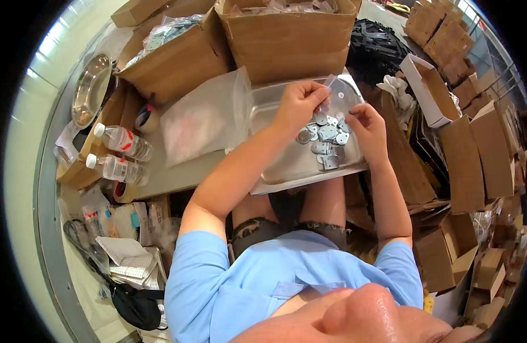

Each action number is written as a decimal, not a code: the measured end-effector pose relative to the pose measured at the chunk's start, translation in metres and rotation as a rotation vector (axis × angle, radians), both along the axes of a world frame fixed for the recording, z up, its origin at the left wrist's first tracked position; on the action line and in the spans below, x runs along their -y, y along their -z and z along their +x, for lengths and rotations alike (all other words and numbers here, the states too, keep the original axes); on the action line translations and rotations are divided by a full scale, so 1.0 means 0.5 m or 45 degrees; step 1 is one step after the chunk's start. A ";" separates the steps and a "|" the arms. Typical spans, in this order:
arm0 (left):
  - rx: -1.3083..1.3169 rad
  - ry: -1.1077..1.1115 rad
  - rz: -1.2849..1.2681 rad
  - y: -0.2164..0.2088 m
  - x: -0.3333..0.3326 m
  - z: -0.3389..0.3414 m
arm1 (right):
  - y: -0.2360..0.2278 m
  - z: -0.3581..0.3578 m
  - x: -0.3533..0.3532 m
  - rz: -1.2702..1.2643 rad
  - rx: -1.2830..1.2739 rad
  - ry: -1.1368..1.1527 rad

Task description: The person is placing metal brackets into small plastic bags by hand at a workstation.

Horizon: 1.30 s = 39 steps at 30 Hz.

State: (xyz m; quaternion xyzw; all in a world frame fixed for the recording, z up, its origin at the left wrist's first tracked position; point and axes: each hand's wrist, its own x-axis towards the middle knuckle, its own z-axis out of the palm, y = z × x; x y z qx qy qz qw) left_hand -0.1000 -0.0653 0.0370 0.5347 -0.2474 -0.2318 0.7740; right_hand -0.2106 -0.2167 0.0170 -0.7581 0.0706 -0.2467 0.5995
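Note:
My left hand (302, 106) is closed in a pinch on a small clear plastic bag (332, 82), held over the far part of a shallow metal tray (280, 166). Just to its right, my right hand (367, 128) has its thumb and fingers drawn together above the tray's right side. Whatever is between those fingertips, if anything, is too small to make out. Below both hands lies a loose pile of small silvery metal plates (328, 133) with rounded ends and holes. Part of the pile is hidden behind my fingers.
A large translucent bag (197, 123) lies left of the tray, near two water bottles (126, 143) and a steel bowl (92, 91). Cardboard boxes (289, 46) stand behind the tray. Black parts (375, 43) are heaped at the far right, near an open white box (429, 86).

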 end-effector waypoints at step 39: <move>0.572 0.044 0.369 0.040 -0.012 -0.008 | 0.014 -0.021 -0.016 0.191 0.036 -0.098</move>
